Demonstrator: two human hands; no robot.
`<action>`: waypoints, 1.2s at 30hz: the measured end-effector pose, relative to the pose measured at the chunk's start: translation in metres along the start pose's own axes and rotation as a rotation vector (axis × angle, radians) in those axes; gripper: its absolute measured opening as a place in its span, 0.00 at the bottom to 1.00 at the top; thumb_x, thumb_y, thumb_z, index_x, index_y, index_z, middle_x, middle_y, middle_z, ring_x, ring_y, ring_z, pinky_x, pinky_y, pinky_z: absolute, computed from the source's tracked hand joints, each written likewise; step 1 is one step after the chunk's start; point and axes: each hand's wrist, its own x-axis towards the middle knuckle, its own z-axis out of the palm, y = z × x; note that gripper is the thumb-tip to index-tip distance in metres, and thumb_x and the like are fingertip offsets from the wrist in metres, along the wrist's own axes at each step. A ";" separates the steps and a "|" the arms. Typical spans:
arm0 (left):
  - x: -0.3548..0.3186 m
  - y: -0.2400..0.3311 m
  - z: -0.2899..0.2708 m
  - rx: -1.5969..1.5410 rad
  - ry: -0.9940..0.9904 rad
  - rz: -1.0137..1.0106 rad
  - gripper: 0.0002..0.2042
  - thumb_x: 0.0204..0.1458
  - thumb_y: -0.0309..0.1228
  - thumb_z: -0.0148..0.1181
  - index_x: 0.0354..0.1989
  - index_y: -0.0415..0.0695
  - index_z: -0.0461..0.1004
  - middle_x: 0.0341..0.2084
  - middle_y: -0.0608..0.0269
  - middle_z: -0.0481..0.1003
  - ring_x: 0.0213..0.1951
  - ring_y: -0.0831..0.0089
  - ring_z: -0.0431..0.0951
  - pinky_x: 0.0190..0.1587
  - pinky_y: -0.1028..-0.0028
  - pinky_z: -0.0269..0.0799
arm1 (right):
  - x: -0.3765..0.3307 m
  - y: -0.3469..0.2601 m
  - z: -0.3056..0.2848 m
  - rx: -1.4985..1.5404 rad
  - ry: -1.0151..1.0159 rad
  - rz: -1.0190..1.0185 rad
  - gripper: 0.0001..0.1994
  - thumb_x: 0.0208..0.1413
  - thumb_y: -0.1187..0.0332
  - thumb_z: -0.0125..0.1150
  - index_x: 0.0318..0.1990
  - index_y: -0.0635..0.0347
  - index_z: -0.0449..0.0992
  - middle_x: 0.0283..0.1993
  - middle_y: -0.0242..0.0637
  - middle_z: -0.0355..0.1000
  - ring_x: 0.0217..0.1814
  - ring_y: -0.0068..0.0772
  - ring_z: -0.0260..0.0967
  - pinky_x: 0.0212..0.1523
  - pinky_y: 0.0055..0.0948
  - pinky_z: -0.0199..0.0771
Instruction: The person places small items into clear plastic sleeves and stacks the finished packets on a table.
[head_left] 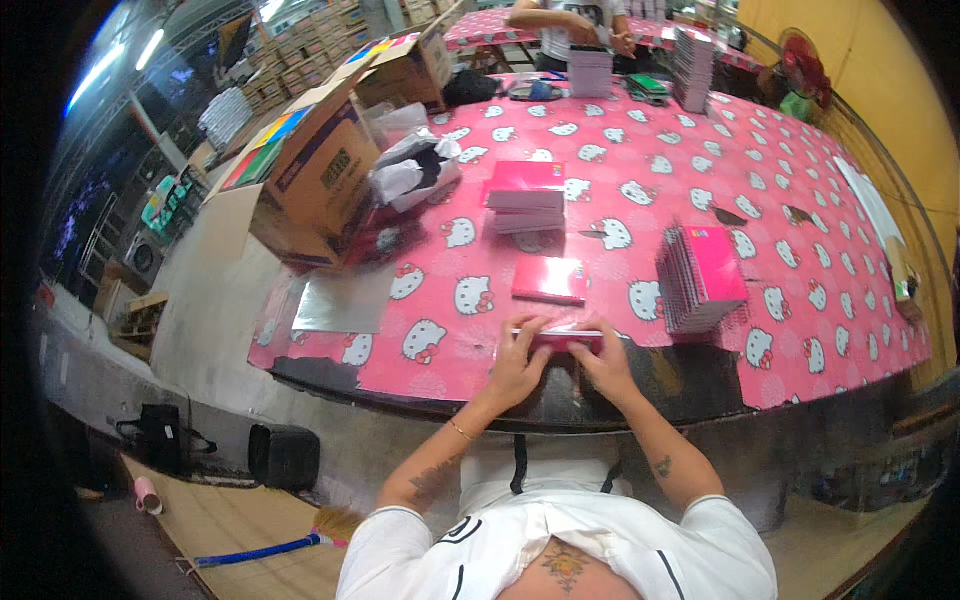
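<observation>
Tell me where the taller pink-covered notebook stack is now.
In the head view, the stack stands on the tablecloth, right of centre, beyond and to the right of the right hand.

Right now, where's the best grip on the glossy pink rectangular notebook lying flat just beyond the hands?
Probably the left and right edges of the glossy pink notebook, from above: it lies flat, with patterned pink tablecloth on both sides. Its near edge looks worse: the left hand and right hand hold a thin pink-and-white book there.
</observation>
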 end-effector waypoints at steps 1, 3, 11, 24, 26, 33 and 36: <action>0.010 -0.007 -0.011 -0.099 0.039 -0.046 0.24 0.52 0.23 0.57 0.60 0.44 0.67 0.54 0.48 0.65 0.55 0.53 0.67 0.59 0.66 0.63 | -0.004 0.001 -0.007 -0.020 0.001 0.001 0.16 0.53 0.77 0.65 0.48 0.61 0.69 0.41 0.35 0.71 0.49 0.25 0.68 0.52 0.27 0.68; 0.046 -0.037 -0.041 -0.297 0.116 -0.124 0.23 0.54 0.25 0.56 0.60 0.43 0.68 0.50 0.48 0.69 0.54 0.54 0.69 0.59 0.66 0.63 | -0.007 0.000 -0.018 -0.058 0.010 -0.005 0.14 0.53 0.77 0.66 0.46 0.61 0.70 0.39 0.34 0.72 0.47 0.24 0.69 0.51 0.27 0.68; 0.115 -0.184 -0.166 0.997 0.179 -0.015 0.12 0.54 0.31 0.55 0.44 0.39 0.72 0.39 0.49 0.73 0.42 0.53 0.73 0.45 0.57 0.70 | -0.004 -0.014 -0.014 0.132 -0.167 0.038 0.15 0.55 0.78 0.63 0.50 0.62 0.75 0.47 0.33 0.76 0.46 0.21 0.71 0.50 0.23 0.70; 0.041 -0.067 -0.103 0.429 0.236 0.000 0.15 0.58 0.25 0.54 0.54 0.41 0.72 0.36 0.51 0.71 0.36 0.57 0.74 0.39 0.62 0.72 | -0.001 -0.012 -0.010 -0.012 -0.297 -0.158 0.15 0.61 0.76 0.58 0.55 0.59 0.76 0.34 0.31 0.74 0.24 0.18 0.69 0.24 0.21 0.71; 0.019 -0.027 -0.093 0.248 0.181 -0.026 0.13 0.57 0.26 0.57 0.50 0.40 0.76 0.34 0.53 0.73 0.34 0.61 0.76 0.38 0.65 0.72 | -0.002 -0.015 -0.012 0.007 -0.316 -0.048 0.16 0.61 0.76 0.58 0.56 0.59 0.76 0.34 0.30 0.74 0.24 0.19 0.69 0.24 0.21 0.71; -0.013 0.008 -0.068 0.015 0.177 -0.023 0.11 0.53 0.27 0.64 0.44 0.42 0.81 0.27 0.58 0.76 0.26 0.71 0.77 0.27 0.73 0.71 | 0.000 -0.017 -0.012 0.002 -0.319 -0.007 0.16 0.60 0.74 0.59 0.56 0.60 0.76 0.37 0.27 0.74 0.38 0.16 0.66 0.41 0.20 0.68; -0.009 0.017 -0.068 0.000 0.158 -0.043 0.09 0.54 0.27 0.63 0.43 0.42 0.81 0.27 0.58 0.75 0.25 0.70 0.76 0.27 0.73 0.71 | -0.001 -0.017 -0.013 0.026 -0.310 0.027 0.15 0.60 0.74 0.59 0.55 0.60 0.76 0.38 0.27 0.74 0.40 0.16 0.66 0.43 0.20 0.67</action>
